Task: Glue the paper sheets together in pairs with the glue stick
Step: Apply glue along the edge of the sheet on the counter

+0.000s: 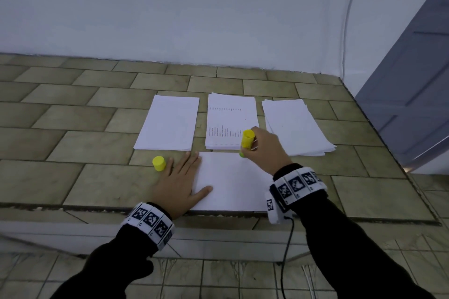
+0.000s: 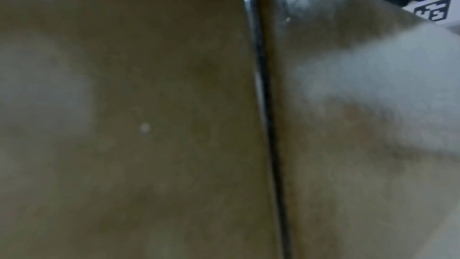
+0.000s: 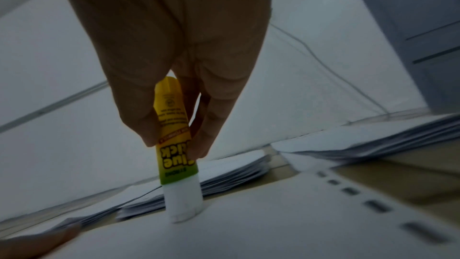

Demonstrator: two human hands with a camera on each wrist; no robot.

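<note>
1. Yellow glue stick (image 3: 174, 135) with a green band, dark lettering and a white glue tip.
2. Yellow cap (image 1: 159, 163).
3. White paper sheets (image 1: 233, 182); middle stack (image 1: 230, 121) white with rows of dark print.
4. Olive-tan desk (image 1: 73, 148), tiled in a brick pattern with dark joints.
5. Black sleeves (image 1: 340, 250); white wristbands (image 1: 295, 187) with black-and-white square markers.
6. Pale bluish-white wall (image 1: 170, 7); grey-blue door (image 1: 413, 80).
</note>
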